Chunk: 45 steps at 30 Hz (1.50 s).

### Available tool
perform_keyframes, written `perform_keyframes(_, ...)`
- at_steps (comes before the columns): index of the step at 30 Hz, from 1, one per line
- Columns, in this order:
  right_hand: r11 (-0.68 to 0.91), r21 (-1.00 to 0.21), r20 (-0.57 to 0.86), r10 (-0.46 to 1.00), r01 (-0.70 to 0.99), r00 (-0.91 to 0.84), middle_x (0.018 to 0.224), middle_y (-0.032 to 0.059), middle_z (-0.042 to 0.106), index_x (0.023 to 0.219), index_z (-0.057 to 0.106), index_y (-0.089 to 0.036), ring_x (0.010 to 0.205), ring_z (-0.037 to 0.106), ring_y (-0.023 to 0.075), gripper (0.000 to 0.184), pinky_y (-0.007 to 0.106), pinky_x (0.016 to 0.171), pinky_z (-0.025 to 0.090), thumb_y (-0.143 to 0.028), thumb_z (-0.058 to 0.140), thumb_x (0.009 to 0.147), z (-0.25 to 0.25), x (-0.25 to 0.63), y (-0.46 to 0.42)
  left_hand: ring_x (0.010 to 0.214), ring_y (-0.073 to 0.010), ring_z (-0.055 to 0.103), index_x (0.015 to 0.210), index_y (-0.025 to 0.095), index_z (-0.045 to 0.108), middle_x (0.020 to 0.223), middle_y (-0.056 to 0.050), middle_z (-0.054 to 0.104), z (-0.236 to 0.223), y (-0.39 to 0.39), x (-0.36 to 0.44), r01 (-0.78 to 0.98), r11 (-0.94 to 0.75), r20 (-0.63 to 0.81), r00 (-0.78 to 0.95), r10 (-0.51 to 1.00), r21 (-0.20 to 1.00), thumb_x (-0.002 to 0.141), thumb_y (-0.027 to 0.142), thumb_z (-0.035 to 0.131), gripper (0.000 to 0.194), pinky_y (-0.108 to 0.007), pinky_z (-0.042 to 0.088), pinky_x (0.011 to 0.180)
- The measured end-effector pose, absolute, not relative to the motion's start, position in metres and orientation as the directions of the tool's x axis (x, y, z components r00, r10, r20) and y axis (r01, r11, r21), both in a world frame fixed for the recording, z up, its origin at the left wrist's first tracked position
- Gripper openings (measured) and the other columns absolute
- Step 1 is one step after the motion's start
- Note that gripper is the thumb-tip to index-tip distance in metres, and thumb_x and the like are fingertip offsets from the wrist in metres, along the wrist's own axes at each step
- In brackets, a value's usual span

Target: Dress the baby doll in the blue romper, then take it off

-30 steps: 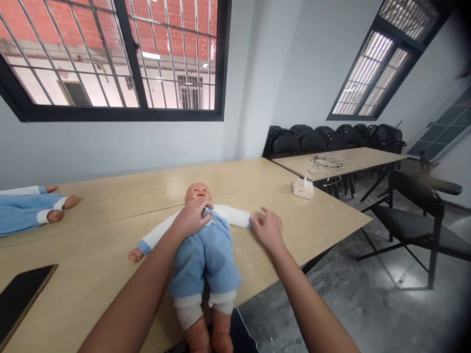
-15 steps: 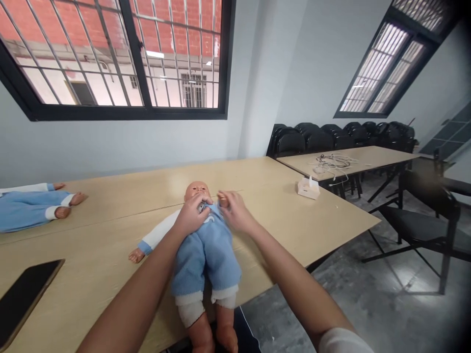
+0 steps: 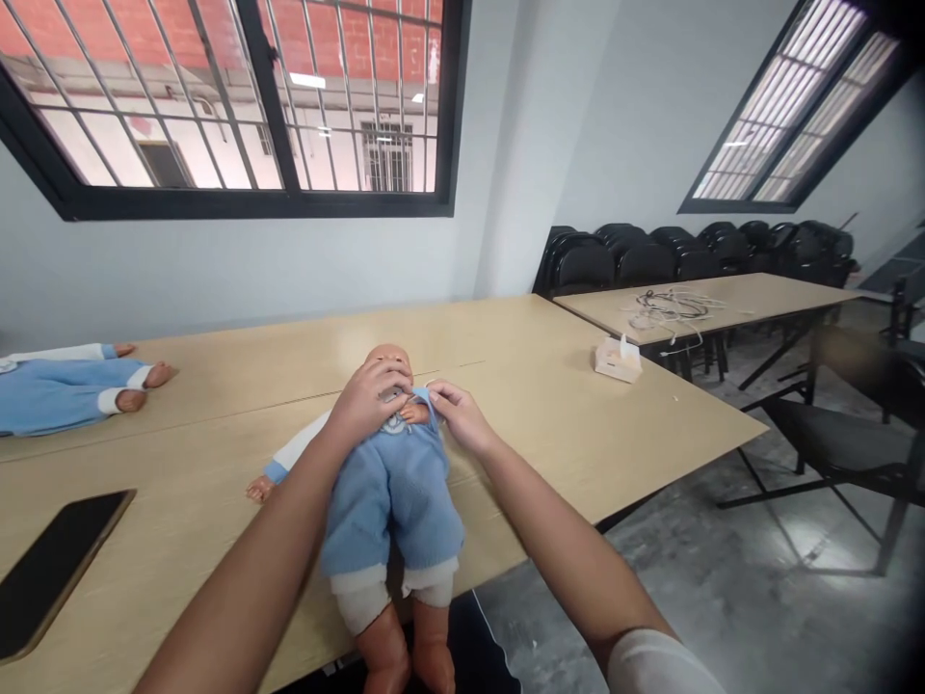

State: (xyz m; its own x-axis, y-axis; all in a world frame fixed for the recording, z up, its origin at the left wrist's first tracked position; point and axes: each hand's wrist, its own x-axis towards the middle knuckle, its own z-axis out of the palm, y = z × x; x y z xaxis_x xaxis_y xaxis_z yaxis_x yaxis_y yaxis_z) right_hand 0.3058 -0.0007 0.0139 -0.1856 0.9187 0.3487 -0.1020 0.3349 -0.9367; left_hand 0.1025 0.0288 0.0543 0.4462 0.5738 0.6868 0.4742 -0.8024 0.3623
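A baby doll (image 3: 394,482) lies on its back, legs over the table's near edge, in a blue and white outfit (image 3: 419,492). Its face is partly covered by my left hand (image 3: 370,397), whose curled fingers grip the clothing at the upper chest. With thumb and fingers together, my right hand (image 3: 457,414) pinches the blue edge by the doll's shoulder on the right side. Between my hands, a small doll hand (image 3: 415,413) shows below that blue cloth. The doll's other arm, in a white sleeve with a blue cuff (image 3: 275,471), stretches out to the left.
A second doll (image 3: 65,386) in similar clothes lies at the far left of the wooden table (image 3: 520,520). A phone (image 3: 62,559) rests near the left edge. There is a tissue box (image 3: 618,360) at right, with cables (image 3: 675,306) on another table and black chairs (image 3: 853,424) beyond.
My right hand has gone from the doll's small hand to the blue cloth edge. That doll hand now lies over the chest. My left hand has shifted higher over the face.
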Motion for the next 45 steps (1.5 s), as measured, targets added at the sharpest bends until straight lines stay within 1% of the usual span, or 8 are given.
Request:
perform_keyframes(5,0.156,-0.921,0.213,0.969,-0.357,-0.126,0.09,0.0043,0.07,0.085,0.069,-0.021,0.089,0.063,0.0218,0.033,0.037,0.091,0.051,-0.053,0.075,0.08,0.01,0.305,0.002,0.116,-0.0237,0.059,0.096,0.029,0.078,0.12,-0.004,0.07,0.056,0.029,0.094,0.485,-0.845,0.637,0.583,0.504,0.224,0.094,0.025,0.06,0.018,-0.043,0.043,0.106)
perform_keyframes(8,0.15,-0.912,0.194,0.978,-0.381,-0.08,0.09,0.0053,0.071,0.084,0.067,-0.021,0.09,0.065,0.023,0.032,0.039,0.093,0.052,-0.051,0.076,0.079,0.01,0.304,0.002,0.118,-0.026,0.056,0.11,0.032,0.077,0.121,-0.005,0.066,0.059,0.023,0.096,0.484,-0.85,0.558,0.656,0.508,0.206,0.088,0.025,0.063,0.027,-0.045,0.041,0.11)
perform_keyframes(13,0.139,-0.889,0.157,0.988,-0.436,-0.006,0.087,0.0024,0.07,0.086,0.063,-0.023,0.086,0.065,0.0209,0.034,0.036,0.087,0.054,-0.05,0.081,0.074,0.009,0.3,0.003,0.105,-0.0268,0.057,0.126,0.035,0.071,0.106,-0.006,0.06,0.065,0.008,0.104,0.499,-0.839,0.419,0.729,0.542,0.217,0.078,0.023,0.068,0.049,-0.044,0.045,0.102)
perform_keyframes(18,0.129,-0.872,0.154,0.988,-0.472,-0.014,0.085,0.0024,0.07,0.081,0.064,-0.022,0.083,0.064,0.0191,0.03,0.034,0.085,0.052,-0.046,0.08,0.075,0.009,0.305,0.007,0.108,-0.0287,0.058,0.122,0.03,0.071,0.115,-0.008,0.063,0.061,0.006,0.112,0.517,-0.817,0.419,0.703,0.575,0.256,0.088,0.037,0.068,0.034,-0.044,0.045,0.101)
perform_keyframes(25,0.2,-0.98,0.2,0.98,-0.01,-0.002,0.076,-0.0007,0.065,0.072,0.064,-0.019,0.078,0.055,0.0166,0.023,0.029,0.078,0.044,-0.041,0.067,0.08,0.012,0.329,0.013,0.122,-0.0272,0.058,0.123,0.025,0.064,0.128,-0.008,0.068,0.053,0.017,0.109,0.443,-0.811,0.518,0.624,0.585,0.382,0.097,0.038,0.058,0.03,-0.044,0.041,0.11)
perform_keyframes(29,0.149,-0.984,0.155,0.986,-0.103,-0.058,0.074,-0.0006,0.065,0.074,0.065,-0.019,0.072,0.053,0.0156,0.022,0.029,0.073,0.042,-0.039,0.063,0.082,0.009,0.33,0.014,0.128,-0.0299,0.054,0.126,0.026,0.064,0.135,-0.008,0.065,0.054,0.012,0.113,0.464,-0.813,0.47,0.663,0.582,0.352,0.098,0.041,0.056,0.033,-0.048,0.038,0.112)
perform_keyframes(36,0.048,-0.94,0.113,0.978,-0.338,-0.175,0.068,-0.0007,0.061,0.067,0.062,-0.019,0.069,0.052,0.0153,0.021,0.029,0.071,0.042,-0.035,0.07,0.078,0.006,0.334,0.019,0.123,-0.0295,0.056,0.123,0.028,0.066,0.126,-0.007,0.068,0.064,0.0,0.12,0.461,-0.822,0.395,0.724,0.566,0.334,0.098,0.038,0.059,0.028,-0.051,0.034,0.113)
perform_keyframes(45,0.029,-0.946,0.086,0.983,-0.324,-0.163,0.066,-0.002,0.063,0.068,0.065,-0.018,0.063,0.051,0.0123,0.021,0.025,0.065,0.04,-0.034,0.077,0.071,-0.011,0.342,0.039,0.104,-0.0218,0.064,0.106,0.022,0.069,0.111,-0.005,0.072,0.095,-0.028,0.131,0.241,-0.819,0.327,0.83,0.452,0.521,0.1,0.033,0.056,0.019,-0.035,0.048,0.096)
